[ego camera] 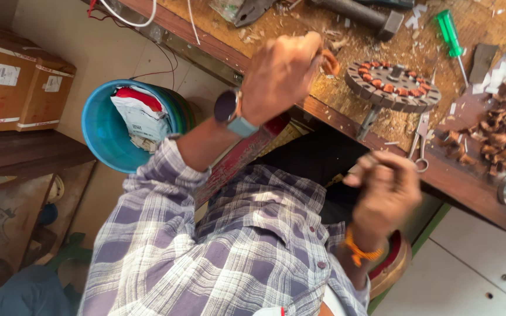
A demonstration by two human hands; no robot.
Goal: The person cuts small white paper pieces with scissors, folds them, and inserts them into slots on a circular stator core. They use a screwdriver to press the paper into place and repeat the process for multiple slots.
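- Left hand (282, 76): raised over the workbench (335, 117) edge, fingers curled tight; a copper-coloured loop, apparently wire (330, 61), shows at the fingertips. The fist probably keeps the wire taut.
- Right hand (385, 190): held below the bench edge, fingers closed loosely; blurred, so I cannot tell what it grips.
- Motor stator (392, 85): lies flat on the bench, just beside the left hand, copper windings facing up for access.
- Scissors (421, 137) and green screwdriver (451, 35): lie near the stator, within reach.

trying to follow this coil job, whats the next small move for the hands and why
Probably bring the left hand down to the round wound core on the bench. It is raised beside the core with something orange at its fingertips, while the right hand is closed, off the bench edge.
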